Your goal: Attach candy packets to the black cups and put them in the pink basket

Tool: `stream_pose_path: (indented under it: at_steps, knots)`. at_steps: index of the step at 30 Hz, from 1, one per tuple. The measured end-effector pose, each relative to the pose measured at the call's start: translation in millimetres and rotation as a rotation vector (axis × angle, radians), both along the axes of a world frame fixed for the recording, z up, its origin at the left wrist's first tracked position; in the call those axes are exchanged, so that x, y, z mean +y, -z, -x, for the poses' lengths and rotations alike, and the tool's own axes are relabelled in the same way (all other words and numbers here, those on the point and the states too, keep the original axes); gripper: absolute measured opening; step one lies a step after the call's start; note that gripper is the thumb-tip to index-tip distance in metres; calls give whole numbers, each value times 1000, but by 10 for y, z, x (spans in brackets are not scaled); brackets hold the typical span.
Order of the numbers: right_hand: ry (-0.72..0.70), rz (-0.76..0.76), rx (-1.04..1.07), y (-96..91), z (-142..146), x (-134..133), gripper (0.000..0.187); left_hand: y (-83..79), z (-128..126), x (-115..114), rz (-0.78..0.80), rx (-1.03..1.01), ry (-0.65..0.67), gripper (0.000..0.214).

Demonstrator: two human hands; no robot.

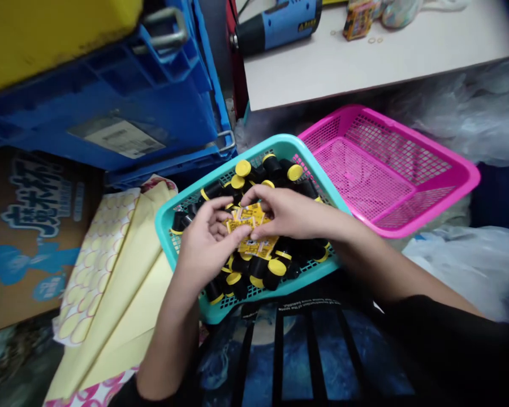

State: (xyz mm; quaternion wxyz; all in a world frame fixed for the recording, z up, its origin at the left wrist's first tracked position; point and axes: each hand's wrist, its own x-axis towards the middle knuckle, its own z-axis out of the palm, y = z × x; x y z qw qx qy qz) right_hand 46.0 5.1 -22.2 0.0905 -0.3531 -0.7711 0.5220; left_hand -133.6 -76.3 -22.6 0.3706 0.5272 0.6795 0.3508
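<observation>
My left hand (206,240) and my right hand (288,213) meet over a teal mesh basket (288,142). Between their fingertips are small yellow printed labels (258,247), several of them overlapping. The fingers of both hands are curled and pinch the labels from either side. Below, the basket is filled with short black tubs with yellow lids (277,267), lying at all angles. The hands and labels hide the tubs in the middle.
Behind the teal basket is a pink mesh basket (424,223). A blue heat gun (284,25) and a small printed box (358,20) lie on a white table (390,62). Stacked blue crates (173,107), a cardboard box (25,226) and patterned sheets (131,294) stand left.
</observation>
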Motion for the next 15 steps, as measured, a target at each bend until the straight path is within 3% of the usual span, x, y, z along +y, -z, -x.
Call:
stream_pose_path:
  at_steps: [3, 6, 8, 11, 13, 15]
  knots:
    - [19, 37, 11, 225, 85, -20, 62, 21, -55, -173, 131, -30, -223, 33]
    - [36, 5, 35, 304, 12, -30, 47, 39, -49, -293, 27, 153, -315, 19]
    - [73, -74, 51, 277, -77, -46, 30, 50, -7, -346, -150, 343, -281, 15]
    - [159, -123, 107, 191, -164, -118, 17, 95, 74, -416, -506, 533, -123, 15]
    - [207, -20, 166, 149, -170, -197, 29, 138, 95, -461, -700, 550, 3, 25]
    - [216, 180, 224, 136, -144, -279, 46, 173, 68, -491, -822, 503, 74, 26]
